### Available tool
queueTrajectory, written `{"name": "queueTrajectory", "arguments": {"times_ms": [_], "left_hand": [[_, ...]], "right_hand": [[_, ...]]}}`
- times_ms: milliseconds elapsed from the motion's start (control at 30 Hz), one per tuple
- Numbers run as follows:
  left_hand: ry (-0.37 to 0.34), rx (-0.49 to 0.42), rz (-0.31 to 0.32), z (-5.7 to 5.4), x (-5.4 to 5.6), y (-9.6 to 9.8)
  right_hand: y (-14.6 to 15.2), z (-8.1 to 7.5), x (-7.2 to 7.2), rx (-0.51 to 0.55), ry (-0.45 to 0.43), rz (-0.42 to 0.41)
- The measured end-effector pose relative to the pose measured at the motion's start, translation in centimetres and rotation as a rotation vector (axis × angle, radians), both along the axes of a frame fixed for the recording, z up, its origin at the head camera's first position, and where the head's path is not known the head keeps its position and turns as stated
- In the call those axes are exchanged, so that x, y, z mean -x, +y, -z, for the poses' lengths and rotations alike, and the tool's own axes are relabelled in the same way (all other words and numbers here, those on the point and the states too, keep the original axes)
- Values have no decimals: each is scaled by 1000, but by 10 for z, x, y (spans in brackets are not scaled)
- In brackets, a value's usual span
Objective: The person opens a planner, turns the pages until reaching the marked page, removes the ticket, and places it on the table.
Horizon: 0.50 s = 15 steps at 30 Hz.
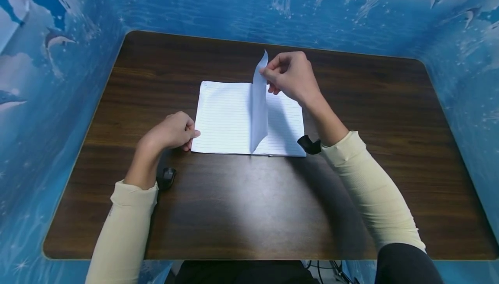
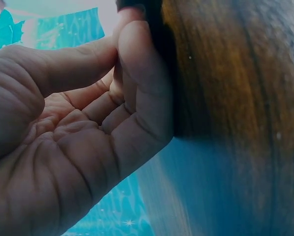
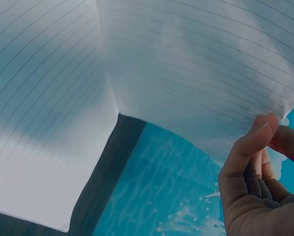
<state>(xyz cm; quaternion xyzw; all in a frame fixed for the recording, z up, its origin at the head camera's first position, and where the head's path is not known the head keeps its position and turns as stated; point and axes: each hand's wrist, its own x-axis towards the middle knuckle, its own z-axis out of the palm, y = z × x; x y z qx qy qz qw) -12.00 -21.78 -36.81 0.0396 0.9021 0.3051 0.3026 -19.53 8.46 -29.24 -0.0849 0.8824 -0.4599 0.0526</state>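
An open lined notebook (image 1: 223,117) lies on the table, with one page (image 1: 259,106) standing up from the middle fold. My right hand (image 1: 290,74) pinches the upper outer edge of that page between thumb and fingers. In the right wrist view the lifted page (image 3: 201,64) slopes up to the pinching right hand (image 3: 260,182), and ruled lines show on it. At the notebook's lower left edge, my left hand (image 1: 173,131) grips the corner, thumb on top. The left wrist view shows the left hand (image 2: 82,113) with curled fingers and thumb meeting; the notebook is hardly visible there.
The dark wooden table (image 1: 241,206) has rounded corners. Blue cloth (image 1: 187,11) printed with dolphins surrounds it at the back and sides. Dark cables (image 1: 319,271) hang below the front edge. A shadow of the right arm falls across the right-hand page.
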Motion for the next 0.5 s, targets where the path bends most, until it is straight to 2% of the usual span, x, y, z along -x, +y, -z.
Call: {"name": "queueTrajectory", "arguments": {"times_ms": [500], "left_hand": [[-3,-36,15,0,-1,-4]], "right_hand": [[-38,3,6,155,-74,-87]]}}
